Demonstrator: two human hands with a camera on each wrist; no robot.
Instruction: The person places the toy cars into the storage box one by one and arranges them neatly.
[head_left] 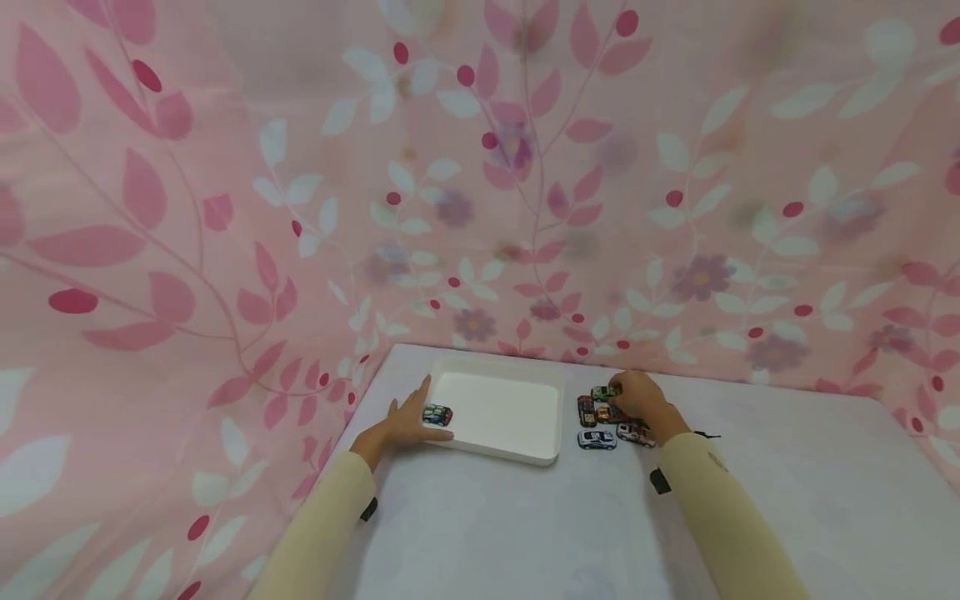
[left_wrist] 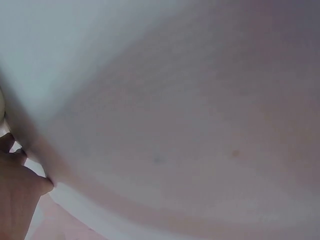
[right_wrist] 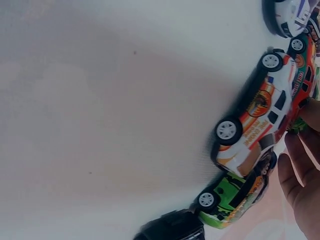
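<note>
A white rectangular tray (head_left: 487, 451) lies on the table, with one multicoloured toy car (head_left: 438, 415) inside near its left wall. My left hand (head_left: 405, 421) rests at the tray's left front corner, fingers spread along the rim. To the right of the tray, my right hand (head_left: 642, 398) reaches over a cluster of toy cars and pinches a green toy car (head_left: 602, 393) at the back. A white-and-orange toy car (right_wrist: 257, 117) and a red-and-green toy car (right_wrist: 302, 75) lie by the right fingers; these partly hide the pinched car.
A white-and-purple toy car (head_left: 597, 440) sits at the cluster's front, and a dark red toy car (head_left: 587, 411) stands nearest the tray. Another green toy car (right_wrist: 227, 197) and a black one (right_wrist: 172, 227) show in the right wrist view. Pink floral cloth (head_left: 525, 208) hangs behind the table.
</note>
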